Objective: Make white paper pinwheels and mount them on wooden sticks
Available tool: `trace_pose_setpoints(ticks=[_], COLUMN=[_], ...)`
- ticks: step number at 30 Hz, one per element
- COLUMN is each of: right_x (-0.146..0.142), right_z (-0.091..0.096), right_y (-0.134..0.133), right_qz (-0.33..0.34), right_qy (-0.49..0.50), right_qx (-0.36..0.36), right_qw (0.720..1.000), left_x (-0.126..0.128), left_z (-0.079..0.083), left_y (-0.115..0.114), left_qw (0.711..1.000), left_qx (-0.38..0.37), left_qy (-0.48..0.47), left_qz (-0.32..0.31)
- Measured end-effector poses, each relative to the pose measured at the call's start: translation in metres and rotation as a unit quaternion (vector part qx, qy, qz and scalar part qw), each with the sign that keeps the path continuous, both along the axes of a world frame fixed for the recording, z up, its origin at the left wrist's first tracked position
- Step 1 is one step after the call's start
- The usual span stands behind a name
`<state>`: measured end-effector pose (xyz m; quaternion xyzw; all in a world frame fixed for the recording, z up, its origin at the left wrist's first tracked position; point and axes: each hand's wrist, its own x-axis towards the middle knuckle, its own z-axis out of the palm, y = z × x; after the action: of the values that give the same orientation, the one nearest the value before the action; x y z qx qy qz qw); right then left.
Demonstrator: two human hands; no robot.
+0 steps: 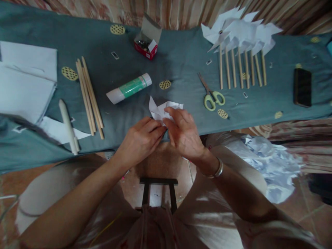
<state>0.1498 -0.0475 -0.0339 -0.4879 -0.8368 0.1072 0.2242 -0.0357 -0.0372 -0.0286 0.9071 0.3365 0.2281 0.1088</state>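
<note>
A folded white paper piece [164, 108] lies at the near edge of the grey-green cloth [181, 55]. My left hand [141, 140] pinches its lower left part with curled fingers. My right hand [183, 133], with a bracelet at the wrist, presses fingertips on the paper's right side and folds it. Both hands meet over the paper, which they partly hide.
A glue stick [129, 88], scissors [211, 95], loose wooden sticks [90, 97], a white rod [67, 126] and paper sheets [26, 79] lie on the cloth. Finished paper pinwheels [240, 38] on sticks, a small red box [146, 41] and a phone [302, 86] sit farther back. Crumpled paper [275, 166] lies on the floor.
</note>
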Motion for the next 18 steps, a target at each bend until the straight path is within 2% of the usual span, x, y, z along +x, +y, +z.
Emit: trace_pose_setpoints(ticks=[7, 12, 18], right_x=[-0.007, -0.009, 0.002], right_z=[-0.01, -0.009, -0.002], right_y=[0.001, 0.004, 0.006], right_qz=[0.024, 0.022, -0.012], right_qy=[-0.036, -0.01, 0.035], right_qx=[0.106, 0.038, -0.007], right_qw=[0.993, 0.999, 0.999], left_x=[-0.002, -0.001, 0.0], left_z=[-0.001, 0.0, -0.002], left_y=[0.0, 0.0, 0.001], left_qw=[0.999, 0.999, 0.999], left_qx=[0.046, 0.043, 0.029], left_qy=[0.017, 0.017, -0.021], left_qz=[0.007, 0.003, 0.005])
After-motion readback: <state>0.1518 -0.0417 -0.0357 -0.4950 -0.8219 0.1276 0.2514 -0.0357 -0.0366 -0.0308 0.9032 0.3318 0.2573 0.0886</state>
